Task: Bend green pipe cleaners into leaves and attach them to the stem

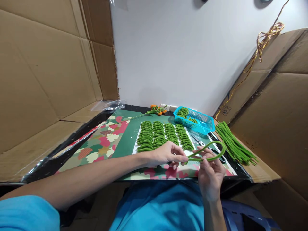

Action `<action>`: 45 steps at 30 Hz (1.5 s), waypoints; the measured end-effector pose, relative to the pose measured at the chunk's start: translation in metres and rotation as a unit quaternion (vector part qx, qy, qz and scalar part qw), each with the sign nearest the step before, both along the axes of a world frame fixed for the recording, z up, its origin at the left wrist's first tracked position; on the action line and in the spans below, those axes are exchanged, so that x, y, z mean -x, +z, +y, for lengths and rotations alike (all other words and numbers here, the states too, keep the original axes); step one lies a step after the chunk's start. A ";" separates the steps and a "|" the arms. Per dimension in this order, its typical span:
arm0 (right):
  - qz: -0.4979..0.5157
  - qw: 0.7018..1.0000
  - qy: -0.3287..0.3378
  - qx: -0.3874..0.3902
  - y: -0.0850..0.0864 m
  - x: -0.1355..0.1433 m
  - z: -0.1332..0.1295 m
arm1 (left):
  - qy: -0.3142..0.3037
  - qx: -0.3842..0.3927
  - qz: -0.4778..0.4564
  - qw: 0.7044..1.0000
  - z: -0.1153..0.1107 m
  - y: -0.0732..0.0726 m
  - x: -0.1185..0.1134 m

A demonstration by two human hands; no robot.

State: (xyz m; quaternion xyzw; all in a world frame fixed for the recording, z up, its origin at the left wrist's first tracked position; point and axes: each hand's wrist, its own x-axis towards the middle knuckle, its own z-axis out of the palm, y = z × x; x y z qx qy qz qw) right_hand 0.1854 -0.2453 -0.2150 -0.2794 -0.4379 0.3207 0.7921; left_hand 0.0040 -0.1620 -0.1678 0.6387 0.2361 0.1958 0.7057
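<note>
A green pipe cleaner [224,148] is bent into a long loop above the table's front edge. My left hand [168,154] pinches its two ends together between thumb and fingers. Along the loop, the fingers of my right hand [211,170] are closed around the stem. Just behind my hands, several curved green fuzzy pieces [145,134] lie in columns on a white sheet [136,143]. Beside the sheet, scissors [201,143] are partly hidden by my right hand and the loop.
A blue plastic basket [204,128] holding more curved green pieces stands at the back right. Straight green pipe cleaners [234,144] lie bundled to its right. Orange flowers [158,109] on a green stem rest near the wall. Cardboard panels [48,57] enclose both sides.
</note>
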 end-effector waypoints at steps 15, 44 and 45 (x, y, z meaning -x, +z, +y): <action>-0.015 0.999 -0.037 -0.005 0.006 -0.001 0.000 | -0.025 0.030 -0.014 0.999 0.004 -0.003 0.002; 0.088 0.991 -0.093 -0.033 0.011 -0.019 -0.004 | -0.046 0.010 0.021 0.999 0.000 -0.001 0.002; 0.096 0.991 -0.092 -0.035 0.012 -0.020 -0.005 | -0.046 0.011 0.020 0.999 0.000 0.000 0.002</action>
